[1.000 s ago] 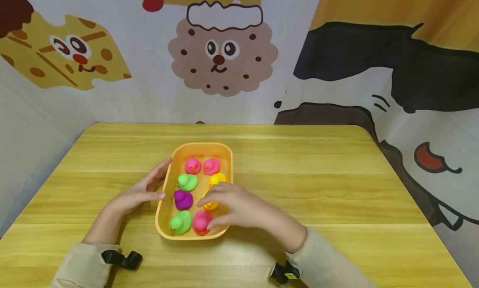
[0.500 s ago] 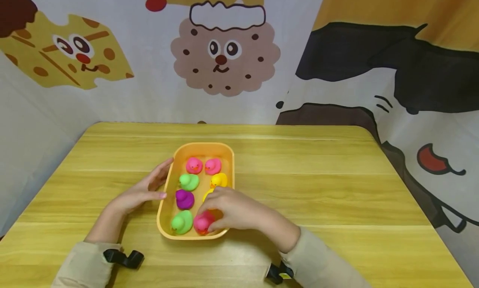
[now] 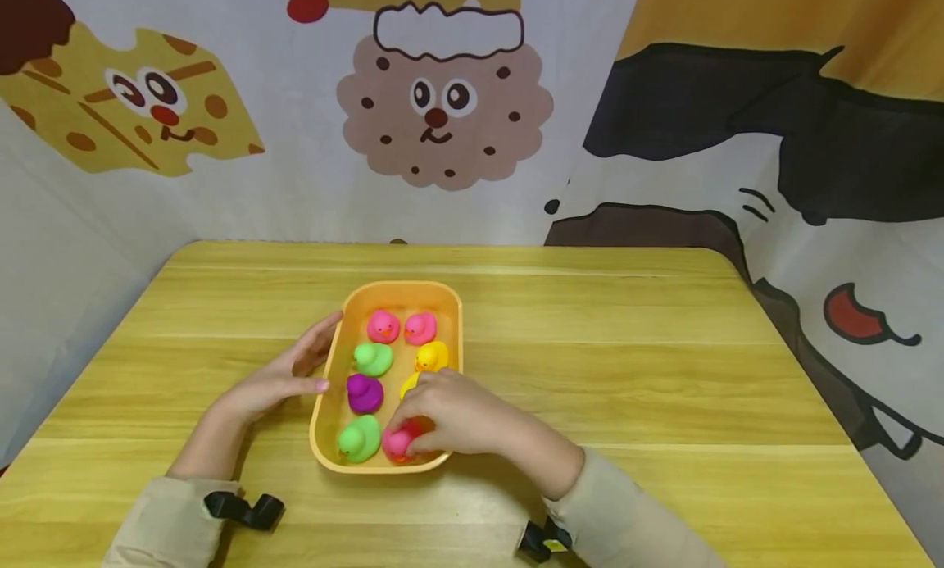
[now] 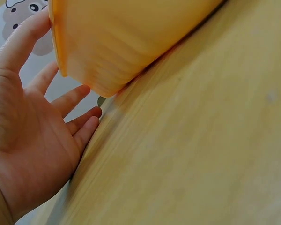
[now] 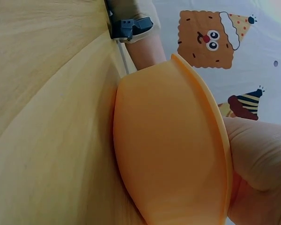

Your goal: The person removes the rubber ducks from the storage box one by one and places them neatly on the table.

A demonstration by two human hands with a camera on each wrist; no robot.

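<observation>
Tray (image 3: 401, 296), orange with rounded corners, sat on the wooden table (image 3: 627, 347) in the head view, eight toy ducks standing inside it in two columns. At its far end were a far-left pink duck (image 3: 383, 327) and a far-right pink duck (image 3: 420, 328). Down the left side came a farther green duck (image 3: 374, 359), a purple duck (image 3: 365, 393) and a nearer green duck (image 3: 359, 438). On the right a farther yellow duck (image 3: 432, 356) stood before another yellow one, mostly hidden by the right hand (image 3: 465, 412). That hand had its thumb and fingers bent round the near pink duck (image 3: 397, 443) in the near-right corner. The left hand (image 3: 273, 383) lay along the tray's left side, loosely spread, its thumb at the rim.

Seen from the left wrist, that hand's palm was bare and its fingers parted, the thumb touching the tray's edge.

From the right wrist, the tray's outer wall hid the right fingertips and the ducks, so the grip could not be told there; a black mount (image 5: 131, 28) showed on the other sleeve.
</observation>
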